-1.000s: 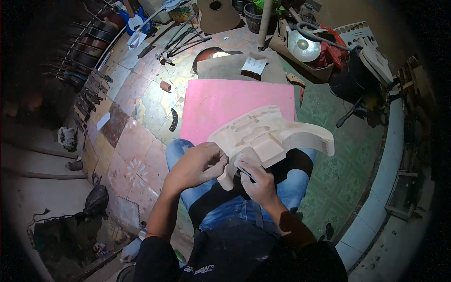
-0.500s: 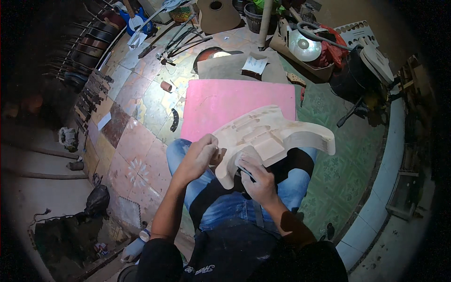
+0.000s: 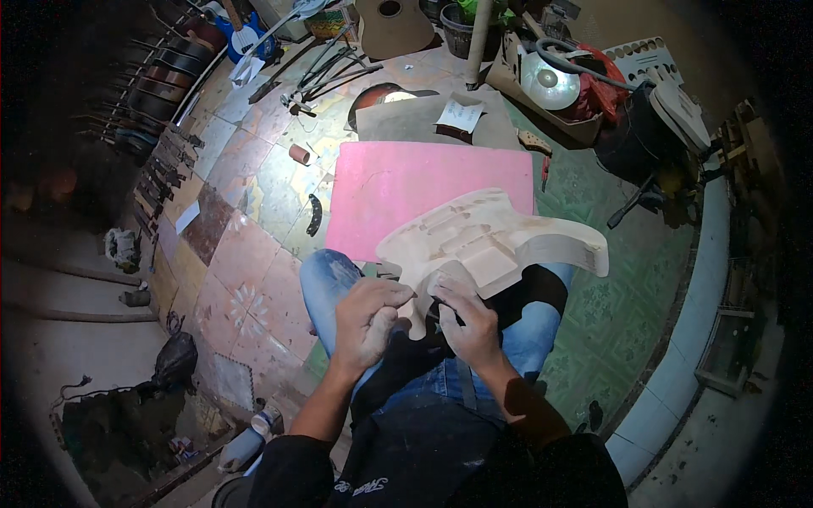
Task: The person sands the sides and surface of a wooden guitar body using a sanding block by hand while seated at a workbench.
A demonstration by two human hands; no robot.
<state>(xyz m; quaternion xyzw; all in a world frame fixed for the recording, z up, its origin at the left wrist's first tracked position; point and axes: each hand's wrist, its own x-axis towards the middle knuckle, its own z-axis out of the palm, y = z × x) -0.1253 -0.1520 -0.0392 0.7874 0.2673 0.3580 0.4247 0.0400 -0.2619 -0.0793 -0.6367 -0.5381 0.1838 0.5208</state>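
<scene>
An unpainted pale wooden electric guitar body (image 3: 483, 241) with routed cavities lies tilted across my lap, partly over a pink board. My left hand (image 3: 370, 317) is closed around the near-left horn of the body, its fingers bent over the edge. Dust whitens my right hand (image 3: 468, 317), which presses against the curved cutaway beside that horn. Its fingers are bent around a thin dark-edged piece, possibly sandpaper, mostly hidden under the palm.
The pink board (image 3: 432, 173) lies before my knees. On the tiled floor to the left are a brown cylinder (image 3: 299, 154) and a curved black strip (image 3: 314, 215). A cardboard box (image 3: 559, 118) stands at the far right; several guitars line the left wall.
My left hand has moved right and nearer, from the body's left edge to its horn. The body has shifted slightly right; my right hand stays at the cutaway.
</scene>
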